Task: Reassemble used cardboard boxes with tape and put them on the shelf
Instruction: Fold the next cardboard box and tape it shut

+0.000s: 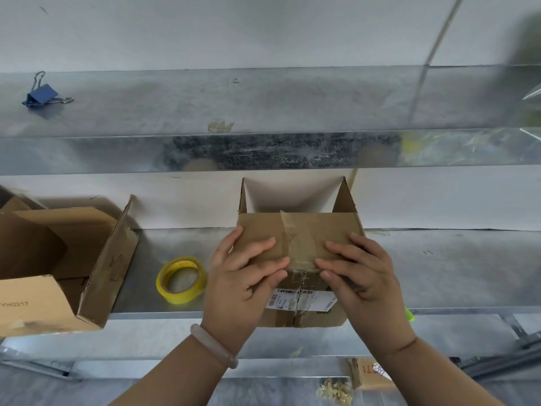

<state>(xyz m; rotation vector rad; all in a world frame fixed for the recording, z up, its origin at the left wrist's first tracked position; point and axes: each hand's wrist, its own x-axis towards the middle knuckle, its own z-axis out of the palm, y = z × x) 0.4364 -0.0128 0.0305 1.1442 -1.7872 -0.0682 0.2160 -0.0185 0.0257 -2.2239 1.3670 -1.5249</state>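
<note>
A small cardboard box [259, 227] sits at the front edge of a metal shelf [439, 268]. The left hand [243, 276] and right hand [360, 276] press spread fingers flat on its taped top. A yellow tape roll [181, 279] lies between it and a larger open box [111, 259].
</note>
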